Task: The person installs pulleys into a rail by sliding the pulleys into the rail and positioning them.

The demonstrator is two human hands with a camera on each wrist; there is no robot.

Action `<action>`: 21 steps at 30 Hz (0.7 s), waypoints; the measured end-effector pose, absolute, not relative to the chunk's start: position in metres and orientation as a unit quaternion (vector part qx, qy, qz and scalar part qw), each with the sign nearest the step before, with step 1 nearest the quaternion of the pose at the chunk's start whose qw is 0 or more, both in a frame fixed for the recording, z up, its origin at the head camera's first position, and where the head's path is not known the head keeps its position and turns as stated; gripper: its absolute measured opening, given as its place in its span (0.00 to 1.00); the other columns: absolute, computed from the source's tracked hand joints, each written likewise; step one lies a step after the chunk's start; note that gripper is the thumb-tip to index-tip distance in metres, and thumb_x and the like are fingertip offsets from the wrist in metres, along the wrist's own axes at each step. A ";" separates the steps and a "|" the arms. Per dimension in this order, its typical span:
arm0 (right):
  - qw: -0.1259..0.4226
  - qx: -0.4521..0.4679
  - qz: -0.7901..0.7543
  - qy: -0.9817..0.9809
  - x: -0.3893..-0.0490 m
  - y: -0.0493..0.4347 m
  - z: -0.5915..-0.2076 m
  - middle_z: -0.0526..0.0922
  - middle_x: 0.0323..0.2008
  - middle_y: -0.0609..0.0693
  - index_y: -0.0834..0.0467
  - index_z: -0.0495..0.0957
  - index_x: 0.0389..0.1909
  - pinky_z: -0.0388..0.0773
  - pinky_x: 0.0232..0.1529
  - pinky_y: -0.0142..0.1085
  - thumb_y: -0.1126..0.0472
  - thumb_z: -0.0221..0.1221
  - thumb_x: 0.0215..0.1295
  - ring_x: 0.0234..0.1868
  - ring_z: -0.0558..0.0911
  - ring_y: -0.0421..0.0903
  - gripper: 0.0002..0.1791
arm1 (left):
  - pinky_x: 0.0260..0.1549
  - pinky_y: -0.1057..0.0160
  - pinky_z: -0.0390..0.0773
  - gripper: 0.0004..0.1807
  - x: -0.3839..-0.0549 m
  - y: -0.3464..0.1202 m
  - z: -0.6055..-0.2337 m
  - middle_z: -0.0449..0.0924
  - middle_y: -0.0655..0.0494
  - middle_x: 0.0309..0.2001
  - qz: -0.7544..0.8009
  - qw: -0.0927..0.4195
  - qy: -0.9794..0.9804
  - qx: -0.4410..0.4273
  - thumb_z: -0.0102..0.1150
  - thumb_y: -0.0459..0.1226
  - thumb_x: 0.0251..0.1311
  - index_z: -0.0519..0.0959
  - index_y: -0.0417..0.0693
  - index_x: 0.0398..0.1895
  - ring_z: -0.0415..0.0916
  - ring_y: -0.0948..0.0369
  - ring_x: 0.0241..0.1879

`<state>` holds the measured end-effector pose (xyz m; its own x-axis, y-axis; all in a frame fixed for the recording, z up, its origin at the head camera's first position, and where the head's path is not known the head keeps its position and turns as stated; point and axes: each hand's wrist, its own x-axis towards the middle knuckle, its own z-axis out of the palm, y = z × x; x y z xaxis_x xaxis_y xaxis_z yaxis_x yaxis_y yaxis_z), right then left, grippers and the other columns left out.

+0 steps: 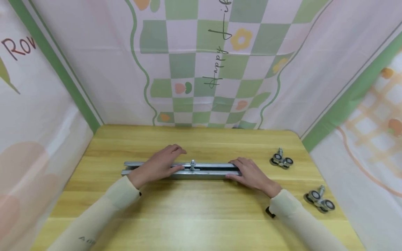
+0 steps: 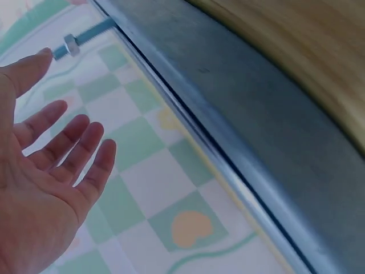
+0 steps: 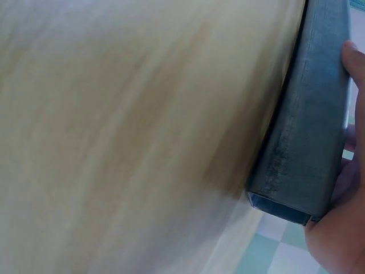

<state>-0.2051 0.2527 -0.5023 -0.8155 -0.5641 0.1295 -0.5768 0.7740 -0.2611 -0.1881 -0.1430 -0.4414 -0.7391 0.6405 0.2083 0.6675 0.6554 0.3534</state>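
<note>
A metal channel rail (image 1: pixel 201 176) lies across the wooden table, its slot facing up. A threaded bolt with a nut (image 1: pixel 193 164) stands up out of the slot near the middle; whatever carries it inside the rail is mostly hidden. My left hand (image 1: pixel 157 164) hovers over the rail's left part, fingers loosely spread and holding nothing. In the left wrist view, the thumb tip of that hand (image 2: pixel 43 154) is right by the bolt's end (image 2: pixel 71 44). My right hand (image 1: pixel 251 174) grips the rail's right end, thumb on the near side and fingers across the far side.
Two roller trolleys with bolts sit on the table at the right, one farther back (image 1: pixel 281 159) and one nearer (image 1: pixel 319 199). Printed cloth (image 1: pixel 122 87) hangs behind the wooden table (image 1: pixel 188 216) and along both sides.
</note>
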 end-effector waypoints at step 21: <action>0.032 0.303 0.155 -0.940 -0.205 0.256 -0.506 0.84 0.53 0.54 0.58 0.81 0.61 0.73 0.57 0.54 0.37 0.67 0.68 0.51 0.81 0.52 0.33 | 0.55 0.56 0.83 0.22 -0.199 -0.089 -0.432 0.84 0.49 0.56 -0.134 -0.021 -0.898 -0.418 0.73 0.33 0.66 0.81 0.42 0.62 0.83 0.54 0.53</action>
<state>-0.2046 0.2555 -0.5062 -0.8140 -0.5600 0.1545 -0.5800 0.7682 -0.2713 -0.1995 -0.0893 -0.4324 -0.6497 0.7566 0.0738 0.7453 0.6147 0.2584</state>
